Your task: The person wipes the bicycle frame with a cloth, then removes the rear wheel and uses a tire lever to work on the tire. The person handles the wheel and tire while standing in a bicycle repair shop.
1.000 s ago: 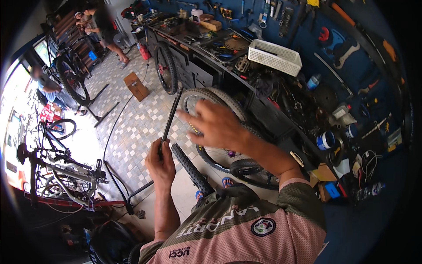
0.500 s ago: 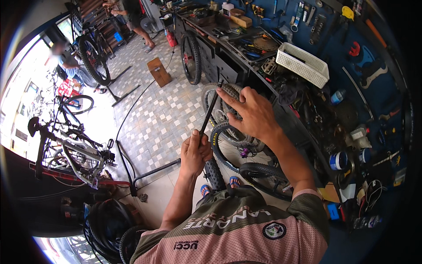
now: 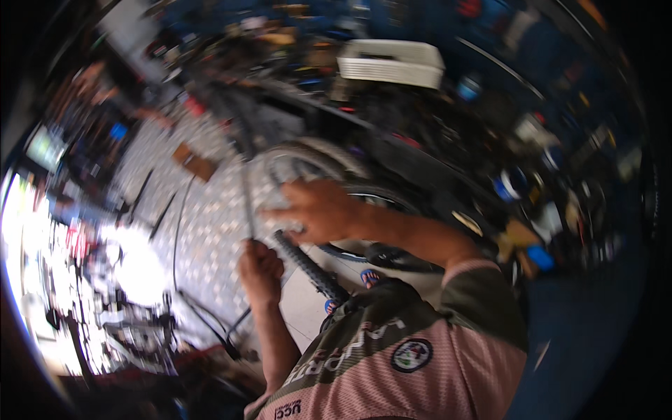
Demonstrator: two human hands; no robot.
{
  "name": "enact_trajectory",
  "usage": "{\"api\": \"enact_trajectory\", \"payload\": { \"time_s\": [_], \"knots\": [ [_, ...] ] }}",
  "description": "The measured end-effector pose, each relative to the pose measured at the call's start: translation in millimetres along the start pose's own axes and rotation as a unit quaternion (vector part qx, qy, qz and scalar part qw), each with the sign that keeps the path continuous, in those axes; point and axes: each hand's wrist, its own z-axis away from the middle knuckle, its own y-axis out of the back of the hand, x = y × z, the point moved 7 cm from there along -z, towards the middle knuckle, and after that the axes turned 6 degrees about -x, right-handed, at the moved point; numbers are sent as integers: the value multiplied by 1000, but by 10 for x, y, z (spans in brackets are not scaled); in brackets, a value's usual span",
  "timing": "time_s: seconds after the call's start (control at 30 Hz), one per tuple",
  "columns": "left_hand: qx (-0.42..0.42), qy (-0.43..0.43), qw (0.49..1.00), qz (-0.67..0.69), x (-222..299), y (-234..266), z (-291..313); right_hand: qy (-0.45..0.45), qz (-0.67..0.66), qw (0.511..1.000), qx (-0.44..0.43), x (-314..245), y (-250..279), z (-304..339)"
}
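I have the left hand (image 3: 260,271) clenched round the near end of the rod (image 3: 248,199), left of the wheels (image 3: 343,159); my right hand (image 3: 316,210), grip loose, hangs just right.

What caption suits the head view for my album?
Left hand grips a thin rod, open right hand beside it, bike tyres below.

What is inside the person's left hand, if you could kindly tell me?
A thin rod, blurred, rises out of the closed left hand; the hand covers its lower end, so that part cannot be seen.
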Motion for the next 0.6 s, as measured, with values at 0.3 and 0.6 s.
{"api": "enact_trajectory", "payload": {
  "time_s": [0.3,0.6],
  "knots": [
    [-70,56,988,-126,-493,0,-92,-543,241,792,142,1640,1203,3252],
    [-151,89,976,-130,-811,-534,-155,-788,181,580,-95,2164,1394,5715]
  ]
}}
